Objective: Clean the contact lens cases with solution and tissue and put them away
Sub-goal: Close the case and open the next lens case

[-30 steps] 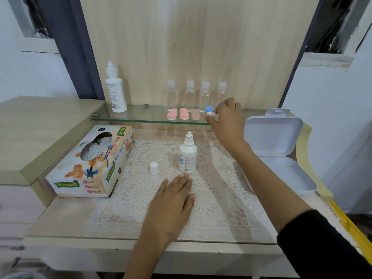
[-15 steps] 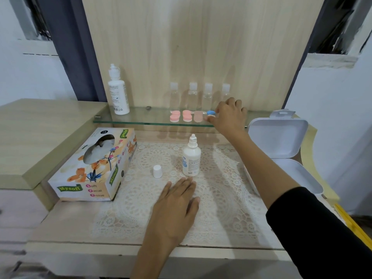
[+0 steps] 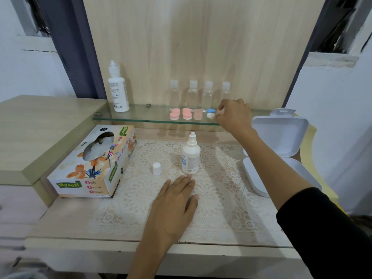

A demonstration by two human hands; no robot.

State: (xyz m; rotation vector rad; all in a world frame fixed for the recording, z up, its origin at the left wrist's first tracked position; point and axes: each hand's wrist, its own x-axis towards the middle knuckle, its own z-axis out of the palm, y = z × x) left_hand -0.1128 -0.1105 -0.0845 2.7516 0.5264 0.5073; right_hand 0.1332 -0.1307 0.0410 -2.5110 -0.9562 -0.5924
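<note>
The right hand point(image 3: 234, 115) has shifted beside the blue-and-white case point(image 3: 210, 113) on the glass shelf point(image 3: 141, 115), grip unclear, pickup likely; left hand point(image 3: 173, 206) lies flat.

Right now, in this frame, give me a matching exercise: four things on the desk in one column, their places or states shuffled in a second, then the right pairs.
Things
1. small solution bottle
2. white cap
3. blue and white lens case
4. white box

Places or states
a. on the glass shelf, last in the row of cases
b. lid raised, right of the lace mat
c. upright on the mat, nozzle bare
d. stands alone on the mat, left of the bottle

Pairs: 1-c, 2-d, 3-a, 4-b
</note>
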